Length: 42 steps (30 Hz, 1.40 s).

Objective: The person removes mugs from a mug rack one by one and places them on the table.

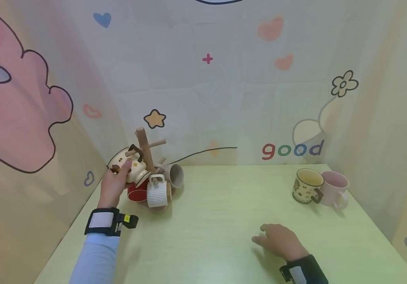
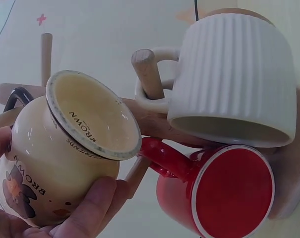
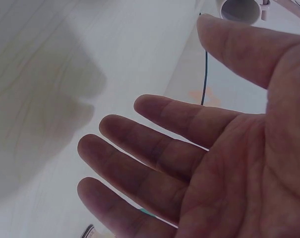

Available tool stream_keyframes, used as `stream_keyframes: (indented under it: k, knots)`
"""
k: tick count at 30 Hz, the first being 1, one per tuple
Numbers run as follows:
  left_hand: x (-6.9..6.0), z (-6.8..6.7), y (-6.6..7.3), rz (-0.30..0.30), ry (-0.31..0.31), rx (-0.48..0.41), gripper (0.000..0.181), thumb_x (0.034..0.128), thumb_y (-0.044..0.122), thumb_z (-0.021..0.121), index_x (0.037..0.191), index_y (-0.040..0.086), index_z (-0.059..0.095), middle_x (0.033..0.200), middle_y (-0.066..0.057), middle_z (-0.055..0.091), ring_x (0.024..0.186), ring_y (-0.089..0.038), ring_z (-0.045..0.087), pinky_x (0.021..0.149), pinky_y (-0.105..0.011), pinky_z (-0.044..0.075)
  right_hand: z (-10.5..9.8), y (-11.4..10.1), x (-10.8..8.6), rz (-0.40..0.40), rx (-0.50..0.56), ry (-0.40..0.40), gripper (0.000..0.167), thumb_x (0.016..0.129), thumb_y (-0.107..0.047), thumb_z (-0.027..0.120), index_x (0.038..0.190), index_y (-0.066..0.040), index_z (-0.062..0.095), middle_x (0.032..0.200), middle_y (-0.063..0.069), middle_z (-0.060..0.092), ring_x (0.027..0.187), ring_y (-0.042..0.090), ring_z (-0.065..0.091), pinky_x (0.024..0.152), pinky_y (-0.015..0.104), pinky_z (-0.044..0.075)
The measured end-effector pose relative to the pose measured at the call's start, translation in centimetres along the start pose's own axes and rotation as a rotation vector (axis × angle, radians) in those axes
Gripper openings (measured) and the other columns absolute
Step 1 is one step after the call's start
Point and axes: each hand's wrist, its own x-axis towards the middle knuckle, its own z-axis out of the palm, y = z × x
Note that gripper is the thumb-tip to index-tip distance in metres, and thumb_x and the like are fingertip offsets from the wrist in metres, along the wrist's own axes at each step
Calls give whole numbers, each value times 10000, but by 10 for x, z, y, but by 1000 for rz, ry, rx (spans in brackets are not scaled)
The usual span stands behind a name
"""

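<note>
My left hand grips a cream mug with dark prints, its base tipped toward the lower right. The mug's dark handle is at an upper peg of a wooden mug tree, and the peg seems to run through it. On lower pegs hang a white ribbed mug and a red mug, close to the held one. A pale mug hangs behind them. Over the table's right half, my right hand holds nothing; its fingers are extended and spread.
Toward the back right of the light table stand another cream mug with a dark handle and a pink mug, side by side. Printed curtains close off the back and both sides.
</note>
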Motion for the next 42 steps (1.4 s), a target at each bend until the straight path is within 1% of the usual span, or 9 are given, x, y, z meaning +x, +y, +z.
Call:
stream_keyframes:
  k: [3, 11, 19, 23, 28, 31, 35, 38, 42]
  knots:
    - [-2, -2, 1, 2, 22, -8, 910, 922, 673, 493, 1456, -39, 300, 1362, -258, 436, 1152, -386, 562, 982, -444, 477, 0, -1, 1, 0, -2, -1, 504, 906, -377, 675, 1156, 60, 660, 1060, 198, 697, 1047, 401, 633, 909, 572, 474]
    - [-12, -9, 7, 15, 37, -37, 870, 933, 643, 504, 1423, -48, 304, 1314, -230, 437, 1102, -344, 580, 882, -337, 531, 0, -2, 0, -19, -4, 18, 487, 897, -367, 684, 1134, 58, 668, 1041, 186, 701, 1024, 388, 641, 900, 557, 482]
    - [-22, -15, 7, 22, 70, -51, 837, 925, 642, 520, 1378, -36, 330, 1260, -198, 453, 1053, -300, 573, 812, -266, 553, 1, -4, 1, -19, -4, 16, 488, 897, -369, 684, 1138, 55, 667, 1037, 183, 701, 1012, 382, 642, 898, 560, 481]
    - [-28, -18, 8, 37, 81, -63, 869, 920, 645, 526, 1406, -44, 316, 1278, -206, 459, 1046, -283, 585, 776, -228, 553, 1, -4, 1, -19, -2, 16, 492, 897, -371, 685, 1140, 55, 666, 1043, 183, 700, 1017, 384, 640, 899, 562, 479]
    - [-38, -21, 9, 77, 104, -120, 810, 934, 584, 560, 1404, -24, 306, 1254, -178, 461, 1031, -238, 582, 767, -204, 547, 2, -4, 2, -28, 2, 22, 489, 895, -367, 685, 1139, 57, 666, 1056, 189, 699, 1044, 397, 634, 913, 564, 472]
    - [-45, -23, 9, 109, 125, -174, 744, 947, 521, 590, 1405, 5, 311, 1237, -143, 454, 1029, -214, 571, 759, -192, 544, 4, -3, 2, -36, -3, 29, 484, 895, -363, 684, 1132, 58, 669, 1060, 194, 698, 1050, 403, 632, 915, 563, 471]
    - [-53, -24, 11, 133, 146, -245, 712, 944, 460, 635, 1433, 49, 321, 1232, -98, 463, 1022, -189, 565, 752, -170, 537, 5, -2, 2, -38, -6, 32, 484, 896, -366, 681, 1129, 58, 670, 1069, 200, 696, 1063, 412, 626, 920, 566, 469]
    - [-61, -22, 17, 142, 162, -253, 688, 936, 445, 656, 1428, 78, 345, 1221, -74, 475, 1021, -181, 556, 754, -149, 525, 6, -2, 3, -33, -6, 27, 489, 898, -371, 678, 1134, 57, 670, 1078, 202, 693, 1073, 415, 621, 924, 569, 466]
    - [-72, -15, 26, 180, 160, -203, 678, 943, 439, 647, 1447, 95, 353, 1297, -87, 471, 1103, -198, 514, 822, -157, 503, 6, -2, 5, -25, -11, 16, 494, 900, -377, 675, 1138, 55, 669, 1081, 203, 692, 1071, 413, 622, 922, 569, 468]
